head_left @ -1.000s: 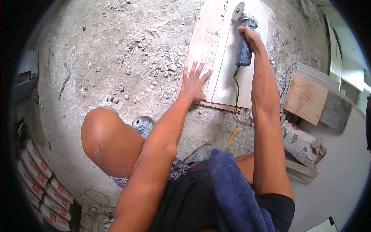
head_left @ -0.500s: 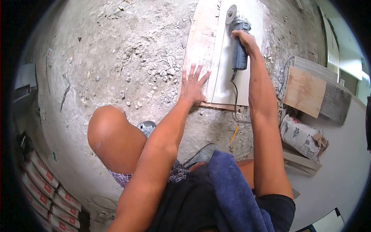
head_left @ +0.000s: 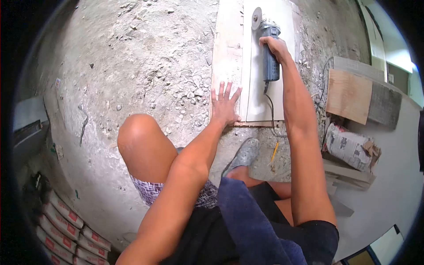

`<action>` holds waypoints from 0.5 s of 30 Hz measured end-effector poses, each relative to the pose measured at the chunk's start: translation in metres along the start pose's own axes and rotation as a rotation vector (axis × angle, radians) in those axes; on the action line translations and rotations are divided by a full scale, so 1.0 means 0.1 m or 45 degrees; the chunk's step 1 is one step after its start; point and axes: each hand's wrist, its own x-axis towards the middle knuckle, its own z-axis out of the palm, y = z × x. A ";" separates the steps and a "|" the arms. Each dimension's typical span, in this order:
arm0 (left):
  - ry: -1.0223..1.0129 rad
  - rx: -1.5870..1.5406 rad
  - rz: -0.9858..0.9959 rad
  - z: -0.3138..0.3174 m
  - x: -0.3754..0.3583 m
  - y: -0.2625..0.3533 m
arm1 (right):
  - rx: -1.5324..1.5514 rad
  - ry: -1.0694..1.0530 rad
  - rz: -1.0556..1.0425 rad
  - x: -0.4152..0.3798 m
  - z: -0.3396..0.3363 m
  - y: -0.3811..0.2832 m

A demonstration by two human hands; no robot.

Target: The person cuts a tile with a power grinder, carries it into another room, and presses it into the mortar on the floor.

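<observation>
My right hand [head_left: 274, 47] grips the body of a dark angle grinder [head_left: 270, 65], its fingers wrapped round below the metal head. The round cutting disc [head_left: 256, 18] stands at the grinder's upper left. Beneath the tool lies a long white tile [head_left: 257, 106], and a black cord [head_left: 272, 104] runs from the grinder's rear over the tile's near edge. My left hand [head_left: 225, 106] lies flat with fingers spread on the pale wooden board [head_left: 226, 57], left of the tile, with the thumb close to the tile's near left corner.
Rubble [head_left: 190, 88] is scattered left of the board. A yellow pencil [head_left: 274, 151] lies on the floor near my shoe [head_left: 247, 152]. To the right are a plywood piece [head_left: 349, 95], a grey tile [head_left: 384, 106] and a torn paper sack [head_left: 349, 148]. Stacked bags [head_left: 66, 225] stand lower left.
The view has shifted slightly. My right foot shows further forward, and my left knee appears further right. Both hands keep their places, the right still round the grinder.
</observation>
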 end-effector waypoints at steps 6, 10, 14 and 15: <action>-0.027 -0.016 -0.011 -0.04 -0.06 0.03 | 0.104 -0.054 -0.053 0.07 0.02 0.10; -0.051 0.016 -0.038 -0.06 -0.05 0.04 | 0.024 0.005 -0.050 -0.07 -0.01 -0.03; -0.098 0.059 -0.090 -0.08 -0.02 0.11 | 0.000 0.074 -0.121 0.00 -0.02 0.05; -0.084 0.072 -0.103 -0.10 -0.03 0.14 | 0.003 -0.070 -0.063 -0.14 -0.15 -0.04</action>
